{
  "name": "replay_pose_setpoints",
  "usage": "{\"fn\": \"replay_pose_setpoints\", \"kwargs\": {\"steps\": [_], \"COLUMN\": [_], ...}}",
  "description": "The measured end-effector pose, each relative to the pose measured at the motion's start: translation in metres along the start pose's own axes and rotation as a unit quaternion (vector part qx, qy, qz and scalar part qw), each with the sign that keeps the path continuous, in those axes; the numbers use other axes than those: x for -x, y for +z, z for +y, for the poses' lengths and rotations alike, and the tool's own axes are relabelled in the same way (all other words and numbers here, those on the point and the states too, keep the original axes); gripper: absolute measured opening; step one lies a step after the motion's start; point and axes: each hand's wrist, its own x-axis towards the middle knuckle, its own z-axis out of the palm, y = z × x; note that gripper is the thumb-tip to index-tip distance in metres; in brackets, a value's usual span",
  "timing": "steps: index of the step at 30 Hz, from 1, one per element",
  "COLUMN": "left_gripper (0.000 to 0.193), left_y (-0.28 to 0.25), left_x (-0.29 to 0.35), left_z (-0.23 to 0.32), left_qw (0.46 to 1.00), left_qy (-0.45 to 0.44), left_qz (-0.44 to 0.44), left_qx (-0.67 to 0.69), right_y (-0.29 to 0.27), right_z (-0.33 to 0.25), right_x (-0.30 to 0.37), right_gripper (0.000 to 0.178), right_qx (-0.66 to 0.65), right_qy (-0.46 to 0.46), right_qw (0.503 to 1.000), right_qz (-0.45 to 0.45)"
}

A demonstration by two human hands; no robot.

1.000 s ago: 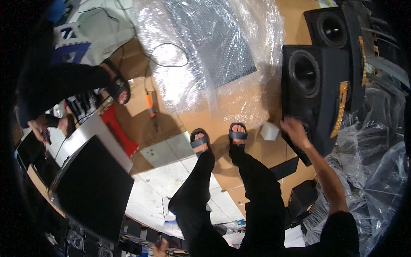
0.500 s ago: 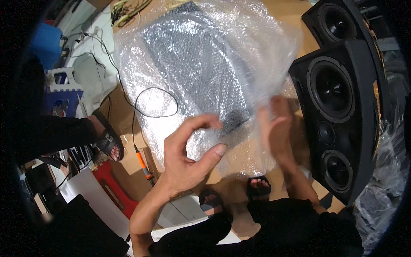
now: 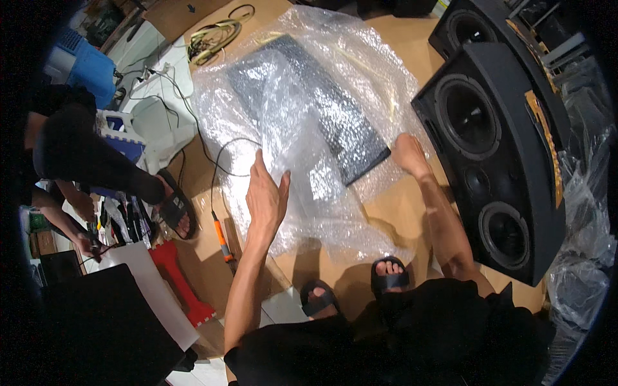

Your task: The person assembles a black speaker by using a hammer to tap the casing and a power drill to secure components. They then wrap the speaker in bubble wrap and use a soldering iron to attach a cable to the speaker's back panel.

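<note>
A dark grey, flat rectangular panel [image 3: 351,132] lies on the floor, with clear bubble wrap [image 3: 380,67] spread under and around it. A loose flap of the wrap covers the panel's left part; its right part shows more plainly. My left hand [image 3: 265,196] is beside this flap, fingers stretched and thumb apart, with nothing visibly gripped. Right of the panel's near corner, my right hand [image 3: 410,156] is closed at the wrap's edge. Its fingers are curled under and partly hidden.
Black loudspeakers [image 3: 468,116] stand at the right. An orange-handled tool [image 3: 223,239] with a black cord lies left of the wrap, near a red foam piece [image 3: 180,283]. Another person's sandalled foot [image 3: 177,209] is at the left. Coiled cable [image 3: 215,38] lies at the back.
The wrap has shifted, baring more of the panel's right side. My left hand has straightened its fingers. My right hand has closed and settled at the wrap's right edge.
</note>
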Motion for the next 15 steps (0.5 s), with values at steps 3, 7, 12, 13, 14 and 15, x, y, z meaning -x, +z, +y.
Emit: {"fn": "replay_pose_setpoints", "kwargs": {"steps": [3, 7, 12, 13, 14, 15], "left_gripper": [0.082, 0.094, 0.098, 0.099, 0.101, 0.103], "left_y": [0.009, 0.036, 0.061, 0.067, 0.071, 0.075], "left_x": [0.016, 0.035, 0.039, 0.039, 0.038, 0.038], "left_z": [0.03, 0.046, 0.04, 0.04, 0.04, 0.039], "left_qw": [0.999, 0.987, 0.974, 0.973, 0.973, 0.972], "left_qy": [0.019, 0.067, 0.052, 0.06, 0.067, 0.074], "left_qz": [-0.02, -0.113, -0.208, -0.208, -0.205, -0.202], "left_qx": [-0.02, -0.088, -0.067, -0.075, -0.083, -0.09], "right_y": [0.041, 0.036, 0.028, 0.032, 0.035, 0.037], "right_z": [0.026, 0.004, -0.002, 0.001, 0.001, 0.001], "right_x": [-0.012, 0.003, -0.007, -0.012, -0.014, -0.017], "right_gripper": [0.046, 0.057, 0.049, 0.046, 0.043, 0.039], "right_qx": [-0.248, -0.214, -0.178, -0.193, -0.211, -0.228], "right_qy": [-0.027, -0.042, -0.027, -0.017, -0.018, -0.02], "right_qw": [0.968, 0.976, 0.983, 0.981, 0.977, 0.973], "right_qz": [0.019, 0.022, -0.022, -0.032, -0.022, -0.011]}}
